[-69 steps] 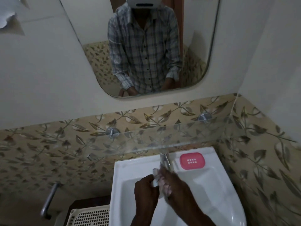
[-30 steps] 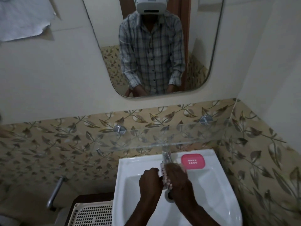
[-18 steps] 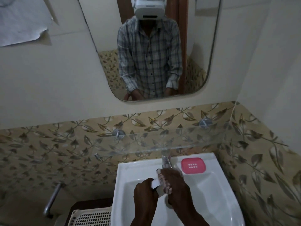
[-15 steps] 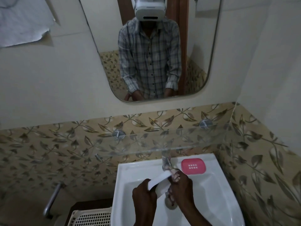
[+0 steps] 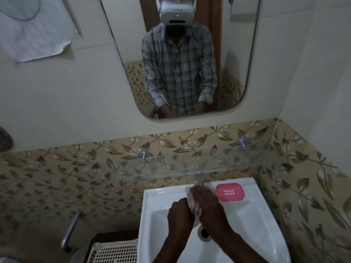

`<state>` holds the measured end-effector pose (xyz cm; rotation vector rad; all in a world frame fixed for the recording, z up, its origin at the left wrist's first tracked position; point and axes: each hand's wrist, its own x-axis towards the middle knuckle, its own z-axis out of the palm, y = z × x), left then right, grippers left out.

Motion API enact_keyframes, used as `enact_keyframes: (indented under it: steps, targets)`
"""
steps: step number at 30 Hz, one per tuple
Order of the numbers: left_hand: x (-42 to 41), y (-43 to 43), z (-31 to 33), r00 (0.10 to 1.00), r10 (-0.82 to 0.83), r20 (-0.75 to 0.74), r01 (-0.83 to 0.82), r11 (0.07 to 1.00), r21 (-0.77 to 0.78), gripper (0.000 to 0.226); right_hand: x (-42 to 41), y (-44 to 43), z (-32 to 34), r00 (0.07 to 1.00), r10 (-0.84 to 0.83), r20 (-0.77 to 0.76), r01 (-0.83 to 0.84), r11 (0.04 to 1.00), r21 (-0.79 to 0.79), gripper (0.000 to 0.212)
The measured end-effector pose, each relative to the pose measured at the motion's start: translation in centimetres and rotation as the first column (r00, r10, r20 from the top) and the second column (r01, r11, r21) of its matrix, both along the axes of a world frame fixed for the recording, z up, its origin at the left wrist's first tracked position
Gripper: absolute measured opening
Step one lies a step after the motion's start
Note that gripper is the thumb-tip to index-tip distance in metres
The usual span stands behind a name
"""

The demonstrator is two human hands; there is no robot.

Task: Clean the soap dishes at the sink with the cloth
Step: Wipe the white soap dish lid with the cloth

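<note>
No legible text or labels.

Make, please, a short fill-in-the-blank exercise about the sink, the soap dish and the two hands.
1. The soap dish resting on the sink rim is ___ in colour.
2. That dish lies on the person's ___ side of the tap.
3. Both hands, left hand and right hand, work above the ___.
4. The shelf above the sink is made of clear ___.

Missing words: pink; right; sink; glass

I get one view only, from the head camera: it looks forward and steeply down, wide-angle, close over the sink (image 5: 152, 215). Beyond the fingers (image 5: 191, 196) it faces the wall and mirror (image 5: 237, 54), where the headset (image 5: 177, 12) shows reflected. No second view to overlap with.
</note>
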<state>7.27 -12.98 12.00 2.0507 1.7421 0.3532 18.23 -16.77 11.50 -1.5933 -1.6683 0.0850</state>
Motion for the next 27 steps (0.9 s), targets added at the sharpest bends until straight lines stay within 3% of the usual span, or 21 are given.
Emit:
enact_keyframes:
  steps: [2,4,6,7,8,11,14,16,20,23,25,27]
  targets:
    - [-0.3,0.2,-0.4,1.000,0.006,-0.009,-0.005,1.000,0.020,0.019,0.6,-0.1,-0.3,0.993,0.090,0.075,-0.093,0.995,0.038,0.044]
    - [-0.2,-0.3,-0.8,0.992,0.051,0.113,-0.061,0.994,0.091,0.014,0.9,-0.2,-0.1,0.974,-0.025,-0.224,0.010,0.998,-0.064,0.043]
    - [0.1,-0.7,-1.0,0.950,0.129,0.284,-0.174,0.975,0.138,0.014,0.5,0.0,0.2,0.803,-0.272,-0.530,0.096,0.937,-0.335,0.030]
    - [0.2,-0.7,-0.9,0.921,0.162,0.354,-0.218,0.968,0.124,0.014,0.2,0.2,0.1,0.725,-0.362,-0.586,0.105,0.899,-0.426,0.021]
    - [0.3,-0.6,-0.9,0.894,0.187,0.407,-0.249,0.963,0.103,0.015,0.0,0.3,-0.2,0.723,-0.413,-0.554,0.131,0.869,-0.478,0.014]
    - [0.3,-0.3,-1.1,0.817,0.268,0.510,-0.312,0.950,0.000,0.032,-0.5,0.1,-1.5,0.685,-0.502,-0.528,0.102,0.784,-0.612,0.017]
    - [0.0,0.4,-1.3,0.680,0.376,0.629,-0.330,0.924,-0.196,0.025,-1.1,-0.3,-2.0,0.491,-0.526,-0.695,-0.015,0.792,-0.610,0.011]
    - [0.2,0.3,-1.5,0.551,0.468,0.691,-0.287,0.884,-0.369,0.027,-1.3,0.0,-2.0,0.400,-0.579,-0.710,0.028,0.783,-0.622,0.011]
    - [1.7,-0.5,-1.4,0.439,0.697,0.567,-0.341,0.713,-0.613,0.089,-1.5,0.9,-1.8,0.560,-0.676,-0.478,0.340,0.714,-0.611,0.011]
    - [3.0,-1.1,0.2,0.215,0.795,0.567,-0.388,0.603,-0.697,0.124,-1.6,0.5,-1.0,0.598,-0.652,-0.466,0.395,0.745,-0.537,0.019]
    - [3.2,-0.9,0.7,0.126,0.774,0.621,-0.341,0.621,-0.705,0.111,-1.9,-0.3,-1.1,0.685,-0.559,-0.468,0.348,0.814,-0.464,0.030]
    - [2.6,0.1,0.9,0.103,0.745,0.659,-0.288,0.657,-0.697,0.078,-2.2,-1.3,-1.8,0.818,-0.388,-0.425,0.216,0.892,-0.397,0.053]
